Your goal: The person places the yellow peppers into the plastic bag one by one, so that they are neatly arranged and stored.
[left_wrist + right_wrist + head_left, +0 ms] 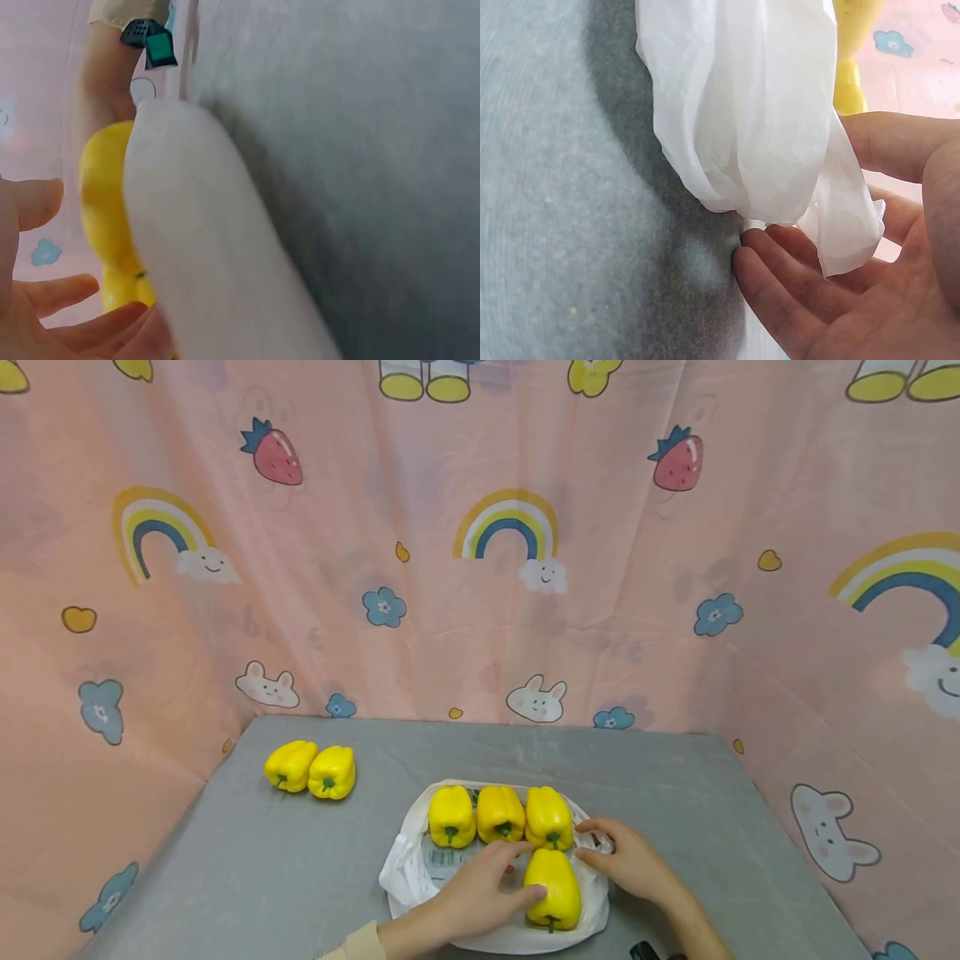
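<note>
at four o'clock on the bag [407, 862], a pepper [557, 889] lies between the wide-spread left hand [483, 889] and the right hand [632, 862], fingers parted, at three; positioning it seems in hand, the next move calling for gentle release

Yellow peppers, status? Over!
Left hand open beside front pepper. Right hand open at white bag's edge. Four peppers within its rim, two peppers outside. Loose bag flap near right fingers.

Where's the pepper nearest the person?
In the head view, this yellow pepper sits on the white bag, right of centre, between the left hand and right hand.
</note>
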Demonstrator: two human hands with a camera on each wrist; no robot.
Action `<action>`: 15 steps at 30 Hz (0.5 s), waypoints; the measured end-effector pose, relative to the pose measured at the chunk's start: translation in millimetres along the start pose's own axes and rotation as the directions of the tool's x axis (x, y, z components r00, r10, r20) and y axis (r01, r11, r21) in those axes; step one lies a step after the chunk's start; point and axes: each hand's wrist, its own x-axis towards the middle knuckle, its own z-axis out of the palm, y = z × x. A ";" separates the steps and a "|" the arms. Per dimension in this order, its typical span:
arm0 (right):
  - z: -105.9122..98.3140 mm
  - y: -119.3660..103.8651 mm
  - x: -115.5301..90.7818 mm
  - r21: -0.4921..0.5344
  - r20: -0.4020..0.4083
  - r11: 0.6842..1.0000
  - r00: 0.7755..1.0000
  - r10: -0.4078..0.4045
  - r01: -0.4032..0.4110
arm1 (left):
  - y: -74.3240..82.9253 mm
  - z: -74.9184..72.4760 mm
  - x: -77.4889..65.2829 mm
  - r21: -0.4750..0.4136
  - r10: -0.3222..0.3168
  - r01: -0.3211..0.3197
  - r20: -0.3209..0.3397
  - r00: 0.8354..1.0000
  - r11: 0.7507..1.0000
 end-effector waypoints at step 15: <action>-0.6 -3.1 -0.4 -0.008 -0.007 1.000 1.000 0.012 -0.013 | -6.2 -50.2 -11.0 -0.062 0.091 -0.096 -0.079 0.993 0.993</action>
